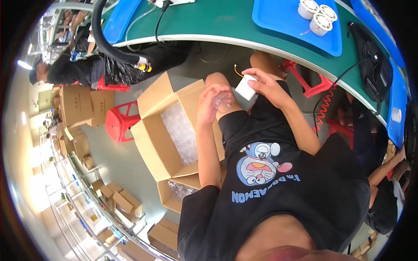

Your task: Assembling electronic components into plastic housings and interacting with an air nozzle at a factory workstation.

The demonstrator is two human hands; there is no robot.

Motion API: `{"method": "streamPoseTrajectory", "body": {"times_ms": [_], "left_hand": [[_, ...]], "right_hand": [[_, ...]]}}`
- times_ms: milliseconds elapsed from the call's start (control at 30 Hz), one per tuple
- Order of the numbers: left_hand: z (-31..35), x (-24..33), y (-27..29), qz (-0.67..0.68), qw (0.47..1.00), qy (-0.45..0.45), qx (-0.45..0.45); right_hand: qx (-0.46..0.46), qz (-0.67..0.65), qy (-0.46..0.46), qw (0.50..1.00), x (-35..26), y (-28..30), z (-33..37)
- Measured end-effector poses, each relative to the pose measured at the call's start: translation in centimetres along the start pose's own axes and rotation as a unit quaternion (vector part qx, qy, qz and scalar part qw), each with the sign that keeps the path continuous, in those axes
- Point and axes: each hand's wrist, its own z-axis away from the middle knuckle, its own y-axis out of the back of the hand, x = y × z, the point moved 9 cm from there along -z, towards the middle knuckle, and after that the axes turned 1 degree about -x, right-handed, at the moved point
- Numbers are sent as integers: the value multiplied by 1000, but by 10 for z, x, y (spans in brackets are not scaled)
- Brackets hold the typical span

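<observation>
My left hand (210,102) is raised over my thigh, its fingers closed round a small clear plastic piece (224,99), perhaps a cap or cup; its exact shape is hard to make out. In my right hand (268,88) I grip a white cylindrical part (245,88) between thumb and fingers. A short yellow and dark wire (237,71) with a small white plug sticks up from it. The two held things are apart. Beside my left forearm stands an open cardboard box (152,150), with many clear plastic pieces (177,130) inside.
A green bench (209,19) curves ahead, bearing a blue tray (278,21) with several white round parts (322,24) and a black bag (370,61). A black hose (104,43) hangs at left. Red stools (117,125) and a second box (167,195) stand around. Other people sit nearby.
</observation>
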Motion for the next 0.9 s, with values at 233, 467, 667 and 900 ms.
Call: {"method": "streamPoseTrajectory", "body": {"times_ms": [233, 467, 667, 900], "left_hand": [[6, 5, -36, -199, 978, 1, -61], [-1, 1, -48, -179, 977, -11, -111], [-7, -21, -72, -395, 896, 5, -206], [-16, -52, -47, -223, 961, 105, -125]], "right_hand": [[-97, -29, -79, 992, 19, -14, 14], [-83, -20, -114, 990, 30, 4, 22], [-43, 48, -86, 994, 23, 29, 31], [59, 344, 16, 937, -12, 41, 45]]}}
